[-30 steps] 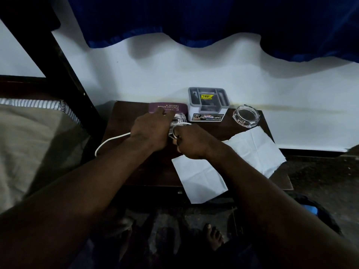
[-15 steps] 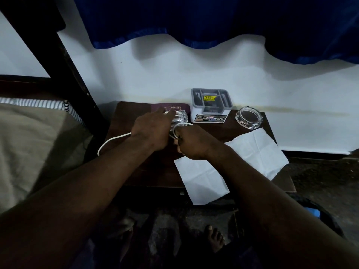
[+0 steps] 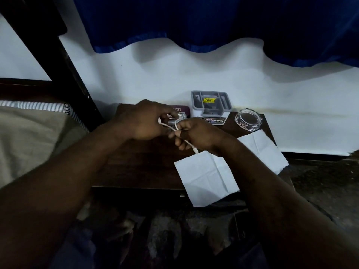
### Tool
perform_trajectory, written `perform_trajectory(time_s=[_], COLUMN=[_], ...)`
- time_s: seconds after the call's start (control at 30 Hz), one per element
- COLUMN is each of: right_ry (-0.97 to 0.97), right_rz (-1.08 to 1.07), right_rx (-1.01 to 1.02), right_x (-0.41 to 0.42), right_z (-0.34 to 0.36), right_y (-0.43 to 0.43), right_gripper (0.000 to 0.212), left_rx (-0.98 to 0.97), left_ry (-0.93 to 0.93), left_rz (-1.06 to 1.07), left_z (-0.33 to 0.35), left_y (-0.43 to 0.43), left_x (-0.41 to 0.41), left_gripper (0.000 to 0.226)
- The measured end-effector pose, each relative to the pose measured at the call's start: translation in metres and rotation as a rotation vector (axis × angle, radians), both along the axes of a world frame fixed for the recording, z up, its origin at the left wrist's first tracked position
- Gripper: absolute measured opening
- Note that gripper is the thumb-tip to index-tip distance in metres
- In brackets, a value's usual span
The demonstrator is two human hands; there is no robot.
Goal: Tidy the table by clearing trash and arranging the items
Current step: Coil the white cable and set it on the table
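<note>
The floor down low is dark, and I cannot tell what lies there. A white paper lies on the front of the brown table. One corner of it hangs over the edge.

Both hands are above the table, just behind the paper and close together. The right hand has curled fingers and pinches a thin white cable. The cable's end hangs down from this hand, near the paper. The left hand curls its fingers round a small shiny thing. The cable makes a loop right by it. I cannot tell what the shiny thing is.

Behind the hands a purple book lies flat. Right of it stands a grey box, then a round glass dish. All three sit at the back, by the white wall. A blue curtain hangs above. A bed is on the left.
</note>
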State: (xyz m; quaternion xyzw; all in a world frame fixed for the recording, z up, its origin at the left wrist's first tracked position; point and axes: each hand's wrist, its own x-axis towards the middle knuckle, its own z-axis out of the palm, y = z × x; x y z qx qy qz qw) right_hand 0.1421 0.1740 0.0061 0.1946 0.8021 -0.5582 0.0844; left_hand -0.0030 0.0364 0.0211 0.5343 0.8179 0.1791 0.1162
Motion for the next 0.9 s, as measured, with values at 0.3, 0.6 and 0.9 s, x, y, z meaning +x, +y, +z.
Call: perform_trajectory(time_s=[0.3,0.6,0.9], right_ry=[0.066,0.278,0.197], right_rz=[-0.105,-0.131,-0.155], right_rx=[-0.613,-1.339,-1.232], right_x=[-0.006,-0.007,-0.009], right_z=[0.018,0.049,0.052], right_y=[-0.012,-0.016,-0.015], right_gripper=[0.027,0.029,0.035], left_rx=[0.250,0.456,0.639], left_ry=[-0.326,-1.138,-1.166], left_rz=[-0.025,0.146,0.244], left_z=[0.018,0.008,0.010], left_y=[-0.009,0.005,0.014], left_x=[-0.017,0.000,-0.007], left_gripper=[0.011,0.050,0.031])
